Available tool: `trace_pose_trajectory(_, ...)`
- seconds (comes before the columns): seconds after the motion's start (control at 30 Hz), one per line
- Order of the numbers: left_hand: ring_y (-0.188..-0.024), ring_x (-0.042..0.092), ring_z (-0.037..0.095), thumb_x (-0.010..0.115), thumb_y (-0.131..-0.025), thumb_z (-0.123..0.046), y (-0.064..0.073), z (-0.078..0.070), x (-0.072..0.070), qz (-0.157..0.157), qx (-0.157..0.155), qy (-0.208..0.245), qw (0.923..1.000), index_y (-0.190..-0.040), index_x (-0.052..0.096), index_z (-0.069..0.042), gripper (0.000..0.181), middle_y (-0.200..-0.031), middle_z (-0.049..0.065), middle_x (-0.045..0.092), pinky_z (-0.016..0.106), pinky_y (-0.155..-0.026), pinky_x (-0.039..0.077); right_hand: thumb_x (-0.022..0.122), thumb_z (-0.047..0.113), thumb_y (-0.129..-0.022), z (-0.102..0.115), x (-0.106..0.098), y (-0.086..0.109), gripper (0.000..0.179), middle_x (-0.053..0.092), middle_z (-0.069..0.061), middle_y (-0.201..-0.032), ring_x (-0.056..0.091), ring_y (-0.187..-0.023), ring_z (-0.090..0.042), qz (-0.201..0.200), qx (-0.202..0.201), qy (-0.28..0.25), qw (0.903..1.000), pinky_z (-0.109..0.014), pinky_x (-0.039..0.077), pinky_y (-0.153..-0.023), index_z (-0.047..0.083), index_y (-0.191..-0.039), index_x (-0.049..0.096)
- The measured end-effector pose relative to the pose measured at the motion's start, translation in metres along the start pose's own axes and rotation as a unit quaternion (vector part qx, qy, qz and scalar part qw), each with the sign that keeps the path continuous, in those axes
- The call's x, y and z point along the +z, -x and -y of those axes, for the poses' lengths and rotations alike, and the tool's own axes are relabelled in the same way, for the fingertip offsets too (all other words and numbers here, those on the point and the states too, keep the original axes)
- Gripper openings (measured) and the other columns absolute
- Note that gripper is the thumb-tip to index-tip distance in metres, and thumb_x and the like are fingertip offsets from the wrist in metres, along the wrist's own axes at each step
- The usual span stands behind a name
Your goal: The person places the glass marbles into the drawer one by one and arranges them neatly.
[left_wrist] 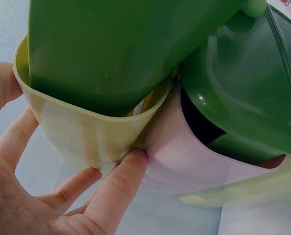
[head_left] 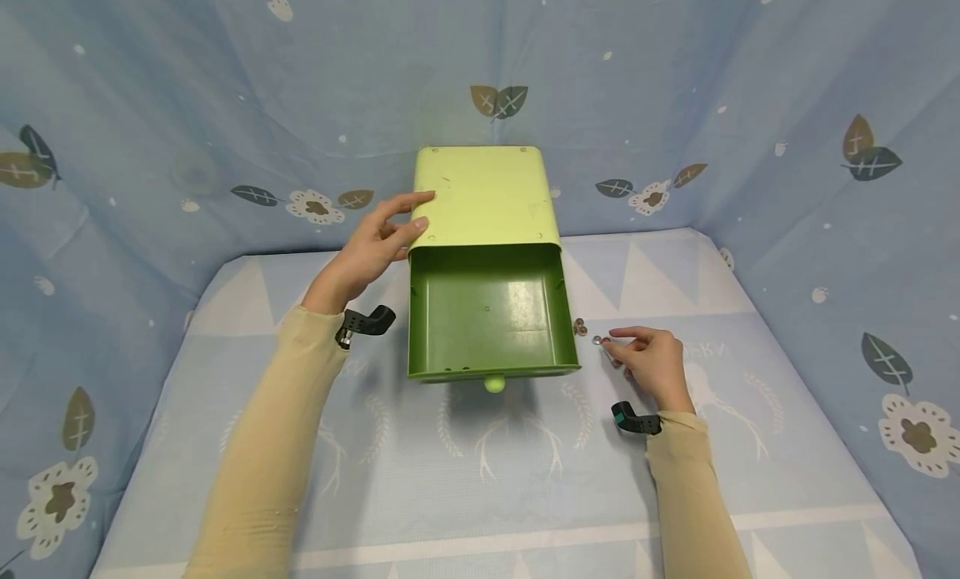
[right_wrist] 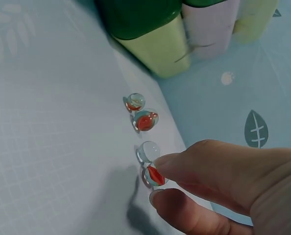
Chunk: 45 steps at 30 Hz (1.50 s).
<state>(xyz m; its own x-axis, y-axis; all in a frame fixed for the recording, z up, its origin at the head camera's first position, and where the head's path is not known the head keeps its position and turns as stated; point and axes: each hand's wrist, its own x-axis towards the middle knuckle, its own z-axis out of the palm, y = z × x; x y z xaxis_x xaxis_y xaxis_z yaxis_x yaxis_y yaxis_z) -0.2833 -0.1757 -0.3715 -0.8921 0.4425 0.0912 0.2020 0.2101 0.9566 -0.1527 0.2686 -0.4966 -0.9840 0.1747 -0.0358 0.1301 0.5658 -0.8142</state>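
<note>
The glass marbles [right_wrist: 145, 120] lie on the counter [head_left: 795, 454], between the green drawer [head_left: 487, 312] and the right edge, just left of the right hand [head_left: 654, 366], which is the nearer one; being round, they have no long axis. Its thumb and forefinger are apart around one red-swirled marble [right_wrist: 156, 175]; whether they press it, I cannot tell. The left hand [head_left: 371, 246], fingers spread, touches the smooth, yellow-green plastic shell [head_left: 487, 196].
</note>
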Motion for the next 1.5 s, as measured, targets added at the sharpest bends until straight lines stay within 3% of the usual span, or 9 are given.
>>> trace_pose_trajectory(0.43,-0.142,0.05,0.032,0.061,-0.114,-0.044,0.0,0.002,0.001,0.003,-0.002,0.007,1.0,-0.166,0.05,-0.036,0.054,-0.171,0.002,0.028,0.065,-0.12,0.038,0.085,0.014,-0.098,-0.006,0.002,-0.003,0.028,0.076,-0.01,-0.075,0.064,-0.055,-0.021,-0.005,0.004,0.015,0.9999,-0.027,0.049,-0.049,0.0,-0.123,0.082)
trace_pose_trajectory(0.7,-0.141,0.05,0.032,0.061,-0.114,-0.044,-0.001,0.002,0.001,0.005,0.003,0.01,0.9999,-0.165,0.05,-0.036,0.053,-0.17,0.002,0.029,0.065,-0.12,0.038,0.086,0.014,-0.096,-0.007,0.006,-0.005,0.023,0.074,-0.007,-0.073,0.064,-0.056,-0.02,-0.028,-0.007,0.05,0.9983,-0.027,0.049,-0.05,0.0,-0.115,0.085)
trace_pose_trajectory(0.97,-0.141,0.05,0.033,0.061,-0.114,-0.044,0.0,0.001,0.0,0.005,0.003,0.007,1.0,-0.166,0.05,-0.036,0.053,-0.17,0.003,0.029,0.066,-0.12,0.038,0.088,0.015,-0.095,-0.003,0.006,0.0,0.021,0.073,-0.011,-0.083,0.063,-0.061,-0.019,-0.064,-0.017,0.066,0.9956,-0.025,0.048,-0.053,0.0,-0.109,0.086)
trace_pose_trajectory(1.23,-0.141,0.051,0.033,0.061,-0.114,-0.044,0.0,0.0,0.001,0.006,0.003,0.006,1.0,-0.166,0.049,-0.036,0.054,-0.171,0.003,0.027,0.065,-0.12,0.038,0.09,0.016,-0.093,0.006,0.0,0.012,0.02,0.081,-0.014,-0.093,0.069,-0.074,-0.019,-0.083,-0.028,0.071,0.9936,-0.023,0.048,-0.061,0.002,-0.107,0.087)
trace_pose_trajectory(1.5,-0.142,0.05,0.032,0.061,-0.114,-0.043,0.0,0.001,-0.001,0.005,0.003,0.004,1.0,-0.166,0.049,-0.035,0.054,-0.171,0.002,0.028,0.065,-0.12,0.038,0.089,0.015,-0.094,0.019,-0.003,0.021,0.019,0.081,-0.011,-0.095,0.071,-0.083,-0.027,-0.097,-0.05,0.073,0.9913,-0.024,0.047,-0.068,0.003,-0.108,0.087)
